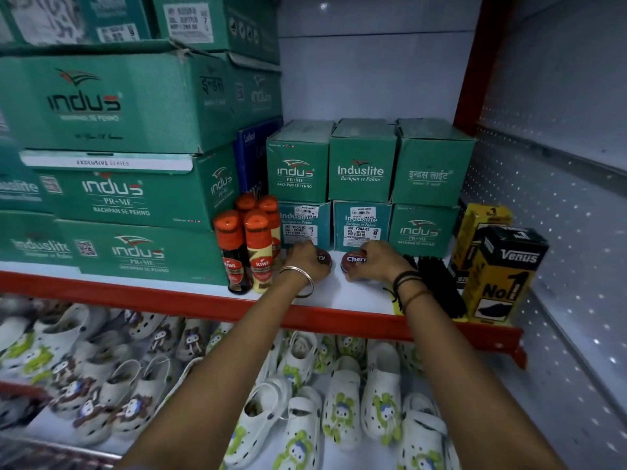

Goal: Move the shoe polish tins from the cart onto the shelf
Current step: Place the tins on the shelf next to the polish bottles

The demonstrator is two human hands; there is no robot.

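Two round, dark red shoe polish tins sit flat on the white shelf point(356, 296), side by side with a small gap between them, in front of the lower row of small green shoe boxes point(362, 225). The left tin point(324, 258) is mostly covered by the left hand point(305, 262), whose fingers curl over its top and near edge so only a sliver of lid with the letters "ry" shows. The right tin point(353, 261) shows more of its lid, with the word "Cherry" partly readable; the right hand point(380, 262) cups it from the right, fingers wrapped around its rim. Both hands rest closed on their tins, and both tins touch the shelf surface.

The left wrist carries a thin metal bangle point(303, 278); the right wrist has dark thread bands point(405, 283). Just left of the left hand stands a cluster of Kiwi liquid polish bottles point(249, 245) with orange caps, upright at the shelf's front edge. Right of the right hand lie black shoe brushes point(441, 286), and beyond them stand yellow and black Venus boxes point(502, 273). Large green Indus boxes point(112, 103) are stacked on the left. Below the red shelf lip point(203, 303), white clogs point(339, 401) with green cartoon prints fill the lower shelf
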